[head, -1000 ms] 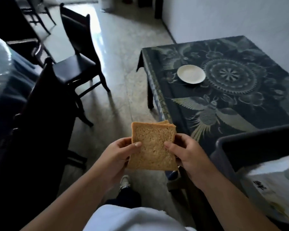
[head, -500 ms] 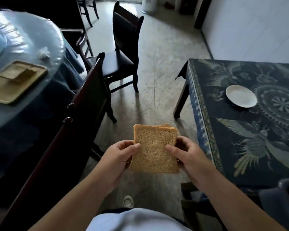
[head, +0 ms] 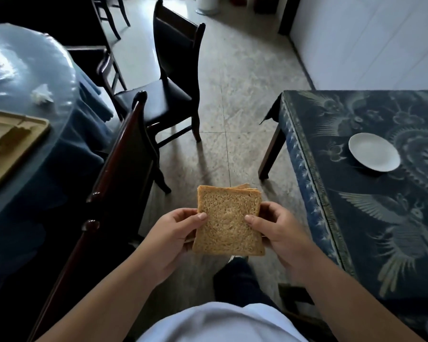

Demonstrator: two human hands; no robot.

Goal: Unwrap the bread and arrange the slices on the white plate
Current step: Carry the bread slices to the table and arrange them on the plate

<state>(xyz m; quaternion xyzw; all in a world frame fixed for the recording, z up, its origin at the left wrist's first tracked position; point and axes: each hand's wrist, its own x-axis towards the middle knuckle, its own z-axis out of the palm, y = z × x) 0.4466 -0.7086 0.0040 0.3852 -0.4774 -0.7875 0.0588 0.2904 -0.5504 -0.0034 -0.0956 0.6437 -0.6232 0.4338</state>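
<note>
Both my hands pinch bread stack: left, right, above floor; plate bare on table.

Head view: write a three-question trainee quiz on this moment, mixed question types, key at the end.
1. True or false: the white plate already holds a slice.
2. Multiple choice: the bread slices are held by A) the left hand alone, B) the right hand alone, C) both hands, D) neither hand.
3. Short answer: on which side of the person does the patterned table with the plate stand?

Key
1. False; the plate is bare.
2. C; each hand has a thumb on the front slice, over the floor.
3. On the person's right.
</note>
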